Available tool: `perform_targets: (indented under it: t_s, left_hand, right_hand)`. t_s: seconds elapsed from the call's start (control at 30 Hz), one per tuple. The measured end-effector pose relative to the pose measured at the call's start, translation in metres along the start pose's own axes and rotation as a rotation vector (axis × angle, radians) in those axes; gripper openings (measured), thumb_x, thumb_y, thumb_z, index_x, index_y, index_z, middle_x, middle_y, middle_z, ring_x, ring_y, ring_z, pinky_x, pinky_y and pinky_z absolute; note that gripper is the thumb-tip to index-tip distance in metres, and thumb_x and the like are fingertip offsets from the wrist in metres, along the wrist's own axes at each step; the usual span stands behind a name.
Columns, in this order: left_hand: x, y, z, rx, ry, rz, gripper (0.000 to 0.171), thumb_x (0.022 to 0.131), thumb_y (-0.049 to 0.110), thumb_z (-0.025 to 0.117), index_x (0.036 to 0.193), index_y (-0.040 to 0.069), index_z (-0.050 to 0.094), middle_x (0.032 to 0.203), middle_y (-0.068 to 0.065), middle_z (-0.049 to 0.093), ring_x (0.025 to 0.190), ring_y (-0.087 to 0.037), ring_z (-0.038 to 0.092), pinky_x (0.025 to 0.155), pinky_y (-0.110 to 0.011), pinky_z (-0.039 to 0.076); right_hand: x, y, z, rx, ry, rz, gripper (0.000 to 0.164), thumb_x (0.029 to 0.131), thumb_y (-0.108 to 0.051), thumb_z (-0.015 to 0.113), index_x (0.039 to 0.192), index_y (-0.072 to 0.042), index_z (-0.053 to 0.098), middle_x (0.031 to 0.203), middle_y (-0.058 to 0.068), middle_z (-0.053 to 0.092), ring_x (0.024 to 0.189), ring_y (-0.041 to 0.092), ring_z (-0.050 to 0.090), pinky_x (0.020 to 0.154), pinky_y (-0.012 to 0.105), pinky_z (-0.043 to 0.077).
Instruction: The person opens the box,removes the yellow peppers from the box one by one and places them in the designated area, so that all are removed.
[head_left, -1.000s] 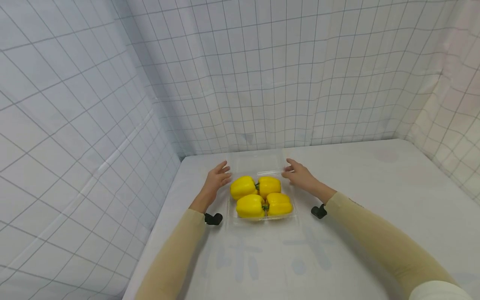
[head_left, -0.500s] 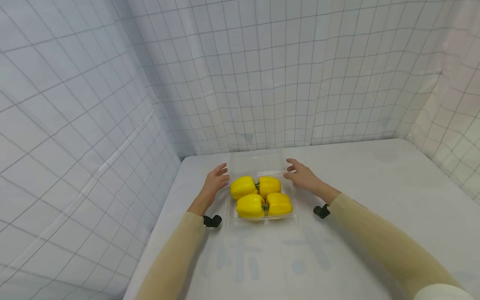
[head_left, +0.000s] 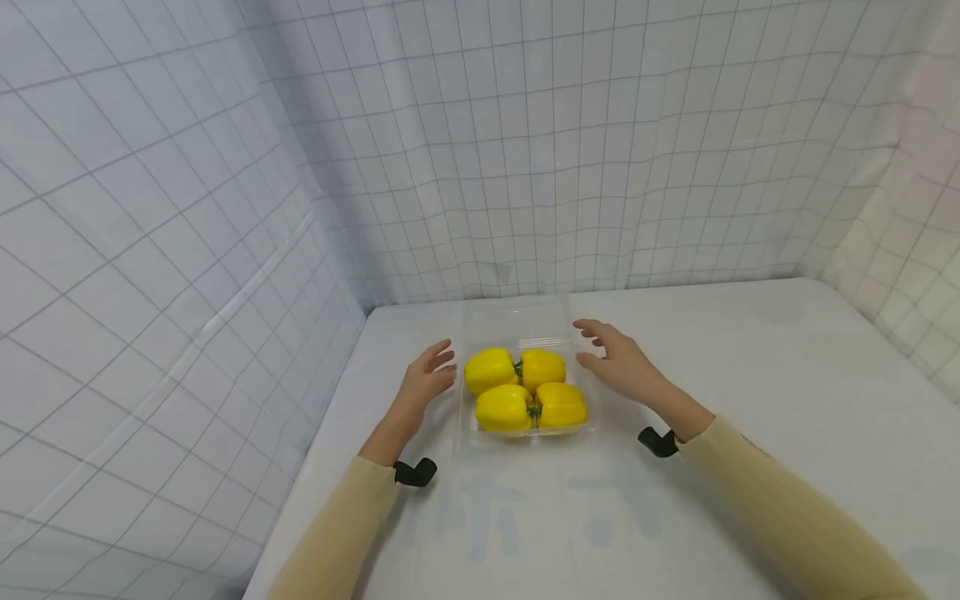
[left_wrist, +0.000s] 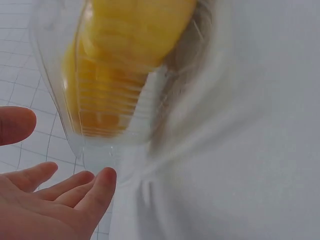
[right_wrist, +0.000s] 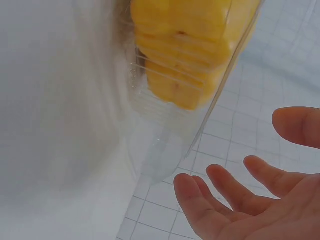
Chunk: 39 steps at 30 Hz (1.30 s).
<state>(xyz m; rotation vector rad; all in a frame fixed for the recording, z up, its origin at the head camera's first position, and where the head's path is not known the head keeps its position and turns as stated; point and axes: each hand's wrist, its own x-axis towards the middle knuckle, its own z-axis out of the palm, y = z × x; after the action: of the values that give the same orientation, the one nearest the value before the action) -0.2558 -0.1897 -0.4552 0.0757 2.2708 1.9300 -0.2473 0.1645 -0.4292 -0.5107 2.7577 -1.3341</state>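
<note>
Four yellow peppers in a clear box, between left fingers and right fingers, loosely spread, empty.

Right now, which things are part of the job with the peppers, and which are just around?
Part of the job:
- four yellow peppers
- clear box, its lid open
- left hand
- right hand

Just around:
- gridded cloth
- white table
- black wrist pieces
</note>
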Motion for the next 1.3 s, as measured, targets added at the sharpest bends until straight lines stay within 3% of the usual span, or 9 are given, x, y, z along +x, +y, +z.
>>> perform_targets:
  t_s: [0.2, 0.4, 0.7, 1.07, 1.3]
  left_hand:
    - [-0.018, -0.002, 0.004, -0.108, 0.012, -0.038, 0.062, 0.101, 0.011, 0.054, 0.158, 0.014, 0.03, 0.155, -0.016, 0.038, 0.138, -0.033, 0.044, 0.113, -0.047, 0.036]
    - [-0.034, -0.014, 0.008, -0.14, -0.014, -0.032, 0.065, 0.101, 0.012, 0.056, 0.159, 0.015, 0.028, 0.156, -0.016, 0.038, 0.139, -0.033, 0.044, 0.113, -0.049, 0.034]
    - [-0.043, -0.028, 0.012, -0.22, -0.074, -0.015, 0.065, 0.101, 0.012, 0.057, 0.159, 0.02, 0.03, 0.156, -0.016, 0.039, 0.141, -0.034, 0.041, 0.112, -0.05, 0.036]
    - [-0.05, -0.038, 0.006, -0.247, -0.144, 0.014, 0.063, 0.102, 0.009, 0.054, 0.159, 0.023, 0.031, 0.157, -0.013, 0.038, 0.142, -0.032, 0.039, 0.111, -0.046, 0.038]
    - [-0.05, -0.038, 0.004, -0.218, -0.172, 0.006, 0.065, 0.102, 0.013, 0.056, 0.16, 0.025, 0.028, 0.156, -0.011, 0.04, 0.142, -0.028, 0.041, 0.109, -0.039, 0.042]
  right_hand:
    - [-0.013, -0.012, 0.003, -0.005, -0.002, -0.07, 0.056, 0.101, -0.024, 0.059, 0.153, -0.016, 0.039, 0.148, 0.015, 0.046, 0.132, 0.042, 0.045, 0.104, 0.057, 0.042]
    - [-0.024, -0.018, 0.011, -0.037, -0.03, -0.162, 0.057, 0.1, -0.022, 0.062, 0.152, -0.014, 0.041, 0.15, 0.01, 0.046, 0.133, 0.039, 0.045, 0.102, 0.057, 0.044]
    - [-0.032, -0.021, 0.018, -0.113, -0.092, -0.28, 0.059, 0.097, -0.03, 0.068, 0.15, -0.014, 0.047, 0.149, 0.005, 0.048, 0.136, 0.033, 0.046, 0.107, 0.057, 0.039]
    - [-0.034, -0.019, 0.027, -0.203, -0.155, -0.277, 0.064, 0.092, -0.034, 0.074, 0.148, -0.017, 0.049, 0.14, 0.011, 0.053, 0.123, 0.031, 0.054, 0.099, 0.051, 0.047]
    - [-0.034, -0.017, 0.03, -0.305, -0.156, -0.245, 0.067, 0.087, -0.044, 0.077, 0.146, -0.022, 0.053, 0.124, 0.003, 0.055, 0.093, 0.017, 0.056, 0.08, 0.036, 0.05]
